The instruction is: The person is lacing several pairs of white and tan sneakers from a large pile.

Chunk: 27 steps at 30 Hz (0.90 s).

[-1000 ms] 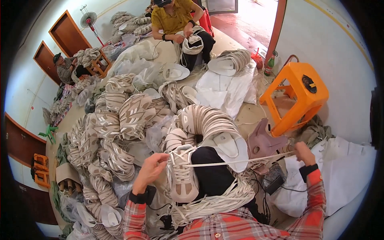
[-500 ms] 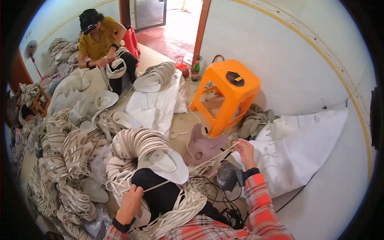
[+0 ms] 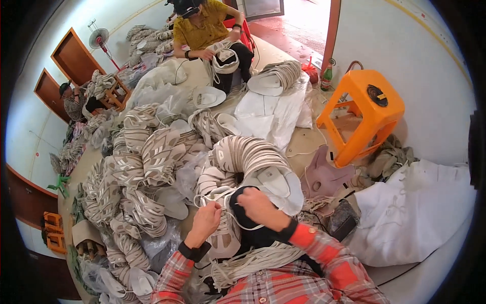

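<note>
Together, both hands point(image 3: 230, 215) pinch white cord point(image 3: 234, 219).

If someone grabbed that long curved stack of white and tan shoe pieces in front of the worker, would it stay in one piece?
The curved stack already bends in an arc, so it would probably sag and flex. Its thin flat pieces look light, and some might slide apart.

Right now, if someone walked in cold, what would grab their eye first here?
Probably the orange plastic stool at the right by the wall, the brightest thing in view. Next, the heaps of stacked white shoe uppers covering the floor at the left and centre. Near the bottom, the left hand and right hand work a white lace at one upper on the lap.
</note>
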{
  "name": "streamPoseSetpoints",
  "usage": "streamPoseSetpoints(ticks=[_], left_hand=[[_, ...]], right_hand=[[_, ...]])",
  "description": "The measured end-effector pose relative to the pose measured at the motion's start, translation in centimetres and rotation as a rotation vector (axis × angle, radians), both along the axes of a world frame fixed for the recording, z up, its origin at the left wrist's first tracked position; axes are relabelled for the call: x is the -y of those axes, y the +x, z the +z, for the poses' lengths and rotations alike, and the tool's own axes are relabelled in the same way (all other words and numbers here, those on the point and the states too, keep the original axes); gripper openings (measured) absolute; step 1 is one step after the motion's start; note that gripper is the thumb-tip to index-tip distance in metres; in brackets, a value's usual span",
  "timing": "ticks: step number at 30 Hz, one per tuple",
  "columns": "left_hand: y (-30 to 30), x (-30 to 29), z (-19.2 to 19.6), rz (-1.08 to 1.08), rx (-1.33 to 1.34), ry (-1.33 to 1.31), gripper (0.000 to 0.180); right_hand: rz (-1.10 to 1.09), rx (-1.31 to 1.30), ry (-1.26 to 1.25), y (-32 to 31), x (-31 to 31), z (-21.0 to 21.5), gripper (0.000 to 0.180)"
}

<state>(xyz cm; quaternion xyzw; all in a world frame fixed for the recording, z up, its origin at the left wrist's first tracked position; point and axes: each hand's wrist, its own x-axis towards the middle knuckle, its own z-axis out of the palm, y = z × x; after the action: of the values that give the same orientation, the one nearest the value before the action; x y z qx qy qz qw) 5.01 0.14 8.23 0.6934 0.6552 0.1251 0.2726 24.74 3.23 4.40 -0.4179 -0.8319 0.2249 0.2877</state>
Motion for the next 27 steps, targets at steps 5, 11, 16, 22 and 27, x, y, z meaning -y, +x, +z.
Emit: streamPoseSetpoints(ticks=[5,11,16,22,27], left_hand=[[-1.3,0.5,-0.1,0.022,-0.029,-0.018,0.02],[-1.8,-0.3,-1.1,0.008,0.127,-0.143,0.021],[-3.1,-1.7,-0.7,-0.01,0.331,-0.481,0.023],[-4.7,-1.5,-0.5,0.039,0.63,-0.817,0.032],[-3.8,-3.9,-0.6,-0.129,0.473,-0.785,0.025]], right_hand=[[0.075,0.278,0.227,-4.6,0.7,0.2,0.012],[0.106,0.363,0.267,-5.0,0.3,-0.2,0.015],[0.121,0.366,0.247,-6.0,0.7,0.3,0.017],[0.144,0.46,0.179,-6.0,0.9,0.8,0.012],[0.113,0.441,0.134,-5.9,1.5,0.5,0.018]])
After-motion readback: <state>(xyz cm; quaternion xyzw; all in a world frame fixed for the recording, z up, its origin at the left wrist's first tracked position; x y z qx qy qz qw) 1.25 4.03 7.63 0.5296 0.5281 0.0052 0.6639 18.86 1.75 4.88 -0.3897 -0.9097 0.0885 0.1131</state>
